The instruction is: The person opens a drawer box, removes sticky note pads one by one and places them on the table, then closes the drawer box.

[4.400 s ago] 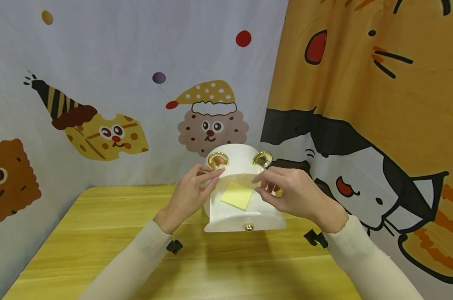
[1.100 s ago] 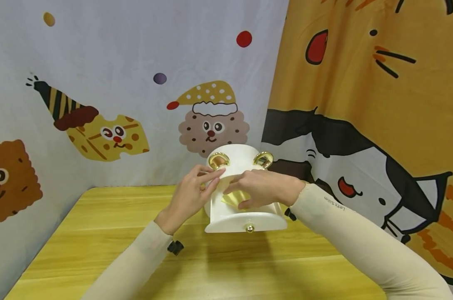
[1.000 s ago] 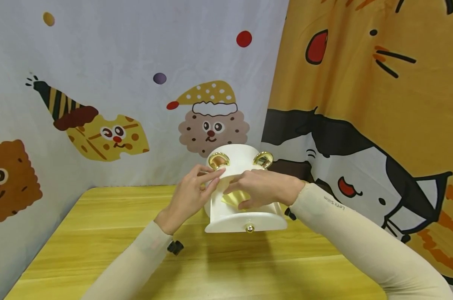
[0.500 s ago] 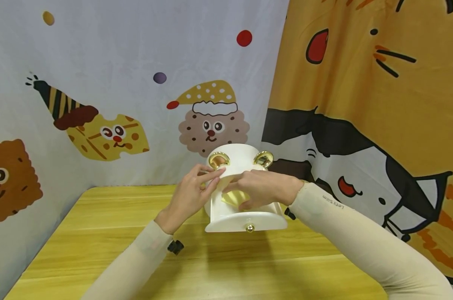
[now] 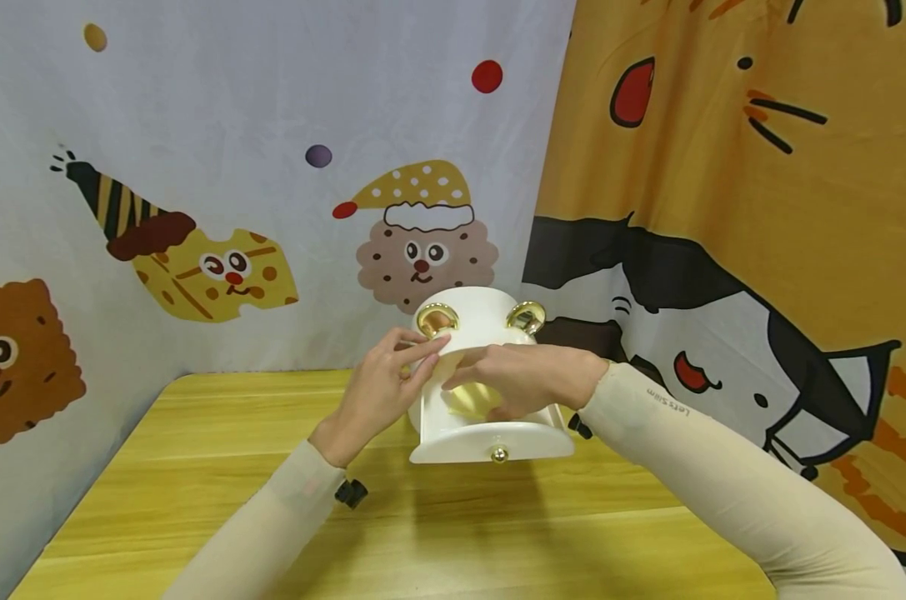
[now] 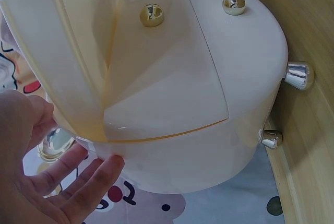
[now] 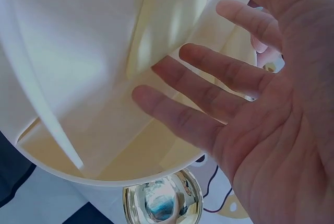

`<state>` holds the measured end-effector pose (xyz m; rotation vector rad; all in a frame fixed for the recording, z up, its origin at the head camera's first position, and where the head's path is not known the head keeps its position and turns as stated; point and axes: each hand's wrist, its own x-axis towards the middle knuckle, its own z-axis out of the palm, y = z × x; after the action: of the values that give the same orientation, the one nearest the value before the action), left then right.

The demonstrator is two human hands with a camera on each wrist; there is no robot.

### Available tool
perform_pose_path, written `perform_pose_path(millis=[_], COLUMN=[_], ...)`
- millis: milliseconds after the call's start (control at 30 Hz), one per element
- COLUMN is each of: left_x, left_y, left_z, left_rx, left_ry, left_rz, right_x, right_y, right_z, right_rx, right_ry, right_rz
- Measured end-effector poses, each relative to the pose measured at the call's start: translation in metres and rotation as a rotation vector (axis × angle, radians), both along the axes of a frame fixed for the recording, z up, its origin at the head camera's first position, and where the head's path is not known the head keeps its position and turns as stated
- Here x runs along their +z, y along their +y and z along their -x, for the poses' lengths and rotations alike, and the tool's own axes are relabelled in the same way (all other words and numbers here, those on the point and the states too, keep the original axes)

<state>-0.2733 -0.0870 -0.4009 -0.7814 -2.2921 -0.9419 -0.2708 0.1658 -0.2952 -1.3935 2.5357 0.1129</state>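
A white rounded storage box [image 5: 468,317] with gold ear-shaped trims stands on the table with its upper drawer [image 5: 460,446] pulled out. A yellow sticky-note pad [image 5: 473,398] lies in that drawer, partly covered by my right hand [image 5: 528,379]. In the right wrist view this hand has its fingers extended and spread along the pad's [image 7: 175,20] edge, with the thumb tip out of sight. My left hand [image 5: 381,379] touches the box's left side near its ear. In the left wrist view the left fingertips [image 6: 115,164] rest against the box wall beside the open drawer.
Lower fronts carry gold knobs [image 6: 151,15], and small metallic feet [image 6: 300,75] support the box. The wood-grain table [image 5: 257,467] extends in front and to the left. A printed cartoon curtain [image 5: 235,108] hangs close behind and at the right.
Since the oldest frame, my right hand has moved left from the drawer's right side to over the sticky-note pad. In the last second its fingers shifted only slightly. My left hand keeps its place.
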Motion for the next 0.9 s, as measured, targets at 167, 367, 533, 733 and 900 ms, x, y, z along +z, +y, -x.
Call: perform_pose_path(millis=[167, 367, 533, 733, 900], left_x=[0.0006, 0.0006, 0.0011, 0.0004, 0.0006], left_y=[0.0, -0.0003, -0.0005, -0.0005, -0.0002], left_z=[-0.0007, -0.0008, -0.0016, -0.0016, -0.0016], left_rx=[-0.001, -0.003, 0.0, 0.0, 0.0], left_ry=[-0.015, -0.009, -0.016, -0.016, -0.015], left_rz=[-0.005, -0.002, 0.0, -0.002, 0.0], right_x=[-0.0013, -0.0044, -0.0061, -0.0065, -0.0071], right_y=[-0.0008, 0.001, 0.0024, 0.004, 0.0068], right_z=[0.001, 0.0011, 0.0012, -0.0002, -0.002], right_rx=[0.026, 0.073, 0.078, 0.071, 0.075], right_ry=[0.013, 0.053, 0.062, 0.081, 0.107], right_rz=[-0.004, 0.005, 0.006, -0.009, -0.019])
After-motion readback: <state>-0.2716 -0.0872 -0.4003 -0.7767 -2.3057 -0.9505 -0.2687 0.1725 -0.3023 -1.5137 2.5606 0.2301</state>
